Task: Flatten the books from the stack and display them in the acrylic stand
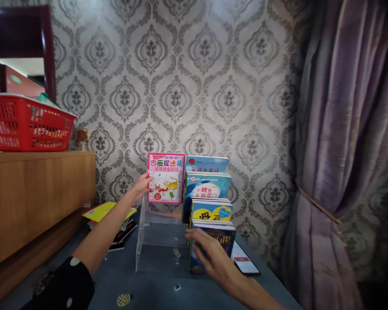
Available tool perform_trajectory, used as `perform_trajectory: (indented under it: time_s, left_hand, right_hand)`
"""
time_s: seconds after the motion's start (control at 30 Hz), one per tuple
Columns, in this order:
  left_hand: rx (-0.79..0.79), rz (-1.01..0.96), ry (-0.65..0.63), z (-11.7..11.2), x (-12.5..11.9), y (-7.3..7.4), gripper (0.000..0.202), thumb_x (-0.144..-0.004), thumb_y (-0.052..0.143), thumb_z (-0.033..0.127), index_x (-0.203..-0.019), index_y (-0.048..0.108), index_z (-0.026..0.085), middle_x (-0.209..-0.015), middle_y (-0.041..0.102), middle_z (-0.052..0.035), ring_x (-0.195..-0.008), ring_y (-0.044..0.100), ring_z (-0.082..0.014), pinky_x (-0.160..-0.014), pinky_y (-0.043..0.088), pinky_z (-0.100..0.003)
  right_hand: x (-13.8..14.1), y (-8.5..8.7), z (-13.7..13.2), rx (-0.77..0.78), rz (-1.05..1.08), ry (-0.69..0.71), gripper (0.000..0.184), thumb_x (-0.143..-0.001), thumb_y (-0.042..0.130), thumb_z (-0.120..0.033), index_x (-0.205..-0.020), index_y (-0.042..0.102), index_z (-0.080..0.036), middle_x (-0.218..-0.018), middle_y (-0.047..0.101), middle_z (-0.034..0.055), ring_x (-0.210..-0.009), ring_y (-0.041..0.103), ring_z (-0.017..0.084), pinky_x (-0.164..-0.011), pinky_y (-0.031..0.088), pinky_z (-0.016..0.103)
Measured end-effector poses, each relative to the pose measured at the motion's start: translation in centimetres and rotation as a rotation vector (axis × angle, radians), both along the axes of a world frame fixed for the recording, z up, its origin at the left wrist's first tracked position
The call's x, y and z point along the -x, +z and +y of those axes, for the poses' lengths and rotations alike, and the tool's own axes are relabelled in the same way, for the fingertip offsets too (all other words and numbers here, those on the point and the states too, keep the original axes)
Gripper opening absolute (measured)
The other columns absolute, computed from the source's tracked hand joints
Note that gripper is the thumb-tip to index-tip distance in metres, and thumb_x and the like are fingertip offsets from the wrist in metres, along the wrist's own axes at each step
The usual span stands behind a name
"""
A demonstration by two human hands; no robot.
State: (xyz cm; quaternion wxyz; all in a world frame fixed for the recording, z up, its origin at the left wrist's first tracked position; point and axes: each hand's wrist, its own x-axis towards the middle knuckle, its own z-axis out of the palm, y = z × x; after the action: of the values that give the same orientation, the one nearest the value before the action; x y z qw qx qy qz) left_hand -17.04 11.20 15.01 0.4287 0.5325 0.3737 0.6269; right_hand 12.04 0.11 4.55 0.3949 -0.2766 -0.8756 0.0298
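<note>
My left hand [141,186] is closed on the left edge of a pink book [167,178] with cartoon animals on its cover. The book stands upright at the back left compartment of a clear acrylic stand [140,241]. My right hand [210,258] has its fingers stretched out across the front of a dark blue book [225,243] in the right column; I cannot tell whether it touches. Behind that book, stepped upward, rise a yellow and blue book [211,211], a teal book [208,187] and a light blue book [207,163].
A pile with a yellow book [100,212] lies left of the stand. A phone [245,258] with a lit screen is at the right. On the wooden cabinet [42,193] sits a red basket [48,131]. A purple curtain [330,172] hangs at right.
</note>
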Motion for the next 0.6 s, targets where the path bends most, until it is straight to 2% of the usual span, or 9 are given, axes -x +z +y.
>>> perform_trajectory:
  time_s: [0.27, 0.4, 0.5, 0.6]
  left_hand:
    - [-0.017, 0.037, 0.041, -0.2, 0.0, -0.1, 0.022, -0.073, 0.074, 0.023, -0.091, 0.063, 0.018, -0.098, 0.07, -0.0072, -0.077, 0.065, -0.0174, -0.052, 0.05, -0.021]
    - [-0.043, 0.062, 0.078, 0.1, 0.1, -0.4, 0.02, -0.074, 0.073, 0.024, -0.09, 0.061, 0.018, -0.099, 0.07, -0.0074, -0.078, 0.065, -0.0174, -0.052, 0.049, -0.021]
    - [-0.075, 0.074, 0.131, 0.5, 0.6, -0.9, 0.022, -0.073, 0.072, 0.025, -0.09, 0.06, 0.018, -0.095, 0.069, -0.0066, -0.078, 0.065, -0.0167, -0.053, 0.048, -0.019]
    - [-0.124, 0.074, 0.24, 0.7, 1.6, -1.6, 0.029, -0.073, 0.071, 0.027, -0.096, 0.058, 0.018, -0.093, 0.067, -0.0061, -0.083, 0.065, -0.0176, -0.054, 0.047, -0.018]
  right_hand:
    - [-0.6, -2.9, -1.1, 0.114, 0.106, 0.006, 0.028, -0.092, 0.042, -0.024, -0.107, 0.065, -0.029, -0.109, 0.071, 0.0088, -0.103, 0.069, 0.025, -0.087, 0.059, 0.038]
    - [-0.8, -4.6, -1.4, 0.144, 0.101, 0.026, 0.027, -0.09, 0.043, -0.023, -0.104, 0.066, -0.027, -0.104, 0.072, 0.0093, -0.1, 0.07, 0.025, -0.086, 0.058, 0.038]
    - [-1.0, -6.4, -1.8, 0.21, 0.094, 0.015, 0.028, -0.09, 0.044, -0.024, -0.106, 0.067, -0.026, -0.106, 0.072, 0.0097, -0.102, 0.069, 0.025, -0.087, 0.056, 0.038]
    - [-0.8, -8.9, -2.2, 0.366, 0.07, -0.011, 0.026, -0.091, 0.046, -0.031, -0.103, 0.069, -0.026, -0.104, 0.073, 0.0083, -0.097, 0.069, 0.024, -0.084, 0.055, 0.035]
